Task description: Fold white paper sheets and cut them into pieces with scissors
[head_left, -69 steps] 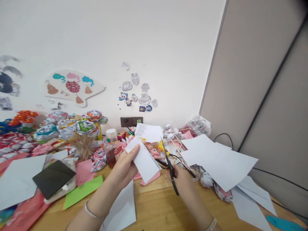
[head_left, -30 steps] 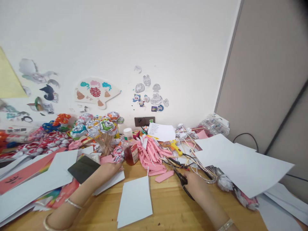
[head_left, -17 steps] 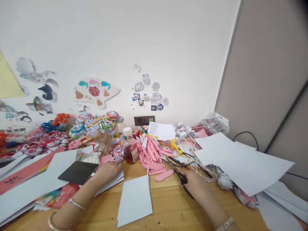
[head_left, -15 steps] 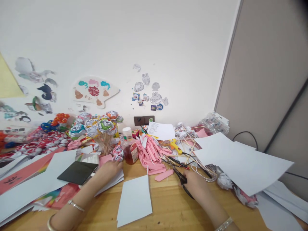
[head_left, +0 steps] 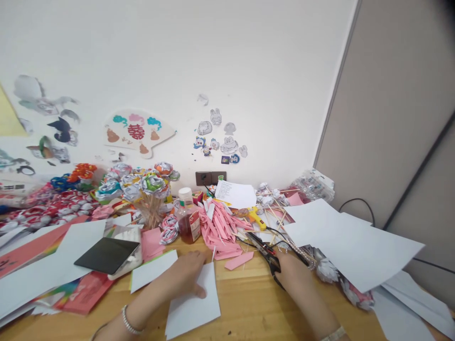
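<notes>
Left fingers (head_left: pixel 199 290) wide over white paper (head_left: pixel 195 313), right fingers (head_left: pixel 284 261) holding scissors (head_left: pixel 273 267) (pink strips (head_left: pixel 221 226) just beyond)

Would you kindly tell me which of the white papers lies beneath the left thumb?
The white paper at the bottom middle of the view, under the left hand; the others lie farther left, farther right or back by the wall.

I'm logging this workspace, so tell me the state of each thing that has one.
Left hand: open, over the white paper
Right hand: closed around the scissors
Scissors: held, blade gap unclear
White paper: lying flat
Bottle: upright, capped
Yellow glue gun: lying down
Black panel: lying down, surface dark
Pink strips: loose, heaped
Paper flowers: upright on sticks
</notes>
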A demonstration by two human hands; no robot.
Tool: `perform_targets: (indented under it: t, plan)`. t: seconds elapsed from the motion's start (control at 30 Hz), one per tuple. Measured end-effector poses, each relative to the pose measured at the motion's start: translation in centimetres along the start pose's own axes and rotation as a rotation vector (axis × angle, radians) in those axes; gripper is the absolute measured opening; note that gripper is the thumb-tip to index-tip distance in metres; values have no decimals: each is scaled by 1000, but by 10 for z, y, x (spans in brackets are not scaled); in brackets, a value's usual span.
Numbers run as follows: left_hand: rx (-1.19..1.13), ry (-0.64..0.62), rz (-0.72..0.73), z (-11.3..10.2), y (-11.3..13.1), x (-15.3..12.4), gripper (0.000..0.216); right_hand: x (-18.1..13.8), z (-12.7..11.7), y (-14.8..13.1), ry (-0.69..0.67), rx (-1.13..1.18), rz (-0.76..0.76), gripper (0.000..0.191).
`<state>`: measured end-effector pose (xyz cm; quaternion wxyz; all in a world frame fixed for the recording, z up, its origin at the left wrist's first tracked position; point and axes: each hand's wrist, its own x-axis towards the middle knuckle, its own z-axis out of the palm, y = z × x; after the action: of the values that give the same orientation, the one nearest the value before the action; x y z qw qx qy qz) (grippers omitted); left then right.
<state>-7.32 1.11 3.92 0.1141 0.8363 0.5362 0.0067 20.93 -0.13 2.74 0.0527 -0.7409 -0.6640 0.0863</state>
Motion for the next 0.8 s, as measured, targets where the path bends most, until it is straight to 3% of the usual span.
perform_targets:
  t: [0.2,0.3,0.37,0.47,0.6,0.7,0.8]
  plan:
    - [-248,-3,-40,1,-8,1,62,-6,-6,-4,20,-70,-62,44]
    - [-391,21,-14,-5,-3,-1,47,-6,-10,-9,24,-111,-29,45]
    - [-477,72,11,-10,1,-2,31,-6,-14,-14,56,-77,-21,35]
    - [-541,146,64,-14,8,-2,21,-7,-17,-32,139,244,-229,23]
    - [-486,186,116,-10,22,-2,14,-10,-11,-70,69,792,-618,24]
    - [-434,222,137,-3,30,-3,11,-8,-8,-91,194,785,-651,25]
    - [-469,288,103,-1,32,-4,8,3,-13,-86,421,777,-548,32]
